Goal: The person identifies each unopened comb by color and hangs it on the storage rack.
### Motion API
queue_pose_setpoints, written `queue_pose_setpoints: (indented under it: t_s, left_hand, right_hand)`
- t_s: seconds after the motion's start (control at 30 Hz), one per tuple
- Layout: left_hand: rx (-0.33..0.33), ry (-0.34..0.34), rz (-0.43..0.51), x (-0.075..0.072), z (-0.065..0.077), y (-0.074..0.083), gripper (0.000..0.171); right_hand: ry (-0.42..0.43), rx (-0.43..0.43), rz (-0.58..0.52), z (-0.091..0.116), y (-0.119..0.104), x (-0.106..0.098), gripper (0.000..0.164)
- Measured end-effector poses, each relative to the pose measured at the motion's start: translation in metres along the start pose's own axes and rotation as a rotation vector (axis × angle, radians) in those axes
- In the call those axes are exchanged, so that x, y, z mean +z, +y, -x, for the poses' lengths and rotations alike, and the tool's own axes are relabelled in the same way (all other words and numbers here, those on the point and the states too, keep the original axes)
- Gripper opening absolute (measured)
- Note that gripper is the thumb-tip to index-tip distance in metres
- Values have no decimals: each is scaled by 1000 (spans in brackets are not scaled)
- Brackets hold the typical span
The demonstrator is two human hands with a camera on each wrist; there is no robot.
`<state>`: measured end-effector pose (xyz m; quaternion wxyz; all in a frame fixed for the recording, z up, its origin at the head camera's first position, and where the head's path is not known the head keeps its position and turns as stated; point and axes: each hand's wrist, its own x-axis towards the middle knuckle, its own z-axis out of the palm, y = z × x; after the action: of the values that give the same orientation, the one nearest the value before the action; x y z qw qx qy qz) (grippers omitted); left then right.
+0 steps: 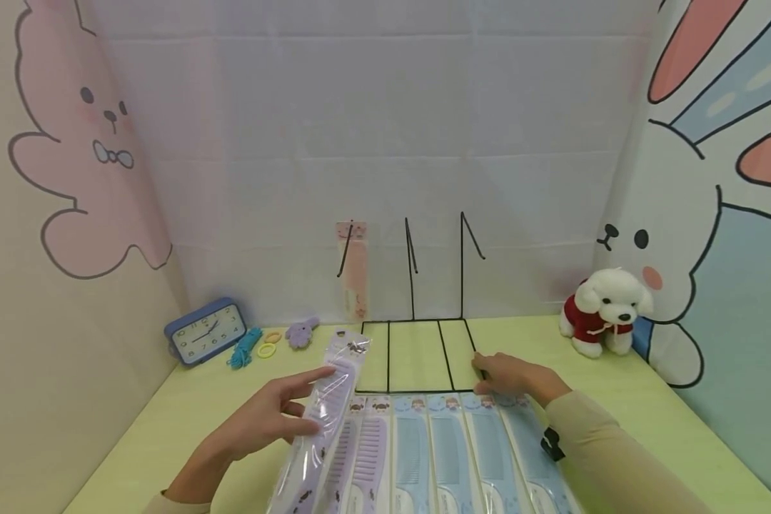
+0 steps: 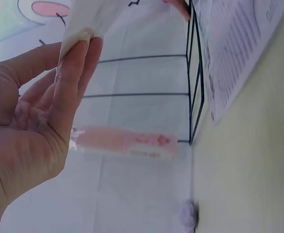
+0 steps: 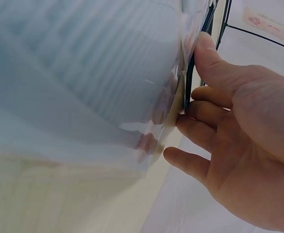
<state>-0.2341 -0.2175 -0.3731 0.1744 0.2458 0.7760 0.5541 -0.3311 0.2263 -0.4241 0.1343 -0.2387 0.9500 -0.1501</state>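
Observation:
My left hand (image 1: pixel 273 414) pinches a purple comb (image 1: pixel 324 414) in a clear packet by its edges, lifted and tilted in front of the rack. In the left wrist view, thumb and fingertips meet on that packet's edge. A black wire display rack (image 1: pixel 420 392) with three upright hooks stands on the table. On its left hook hangs a packaged pink comb (image 1: pixel 356 271). My right hand (image 1: pixel 514 375) holds the right side wire of the rack's base; the right wrist view shows its thumb and fingers (image 3: pixel 207 114) on either side of the black wire.
Packaged purple combs (image 1: pixel 368 450) and several packaged blue combs (image 1: pixel 448 450) lie in a row before the rack. Left stand a blue clock (image 1: pixel 207 332), blue cord (image 1: pixel 244 348), yellow rings (image 1: pixel 266 350) and a purple toy (image 1: pixel 302 333). A white plush dog (image 1: pixel 607 310) sits right.

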Motion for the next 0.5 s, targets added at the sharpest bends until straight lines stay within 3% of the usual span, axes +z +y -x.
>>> queue_pose_setpoints:
  t_s: [0.23, 0.5]
  left_hand:
    - [155, 35, 49, 37, -36, 27, 78]
    - [281, 44, 123, 58, -70, 47, 79]
  right_hand:
    - [1, 18, 10, -2, 2, 2, 22]
    - [2, 5, 2, -3, 4, 3, 21]
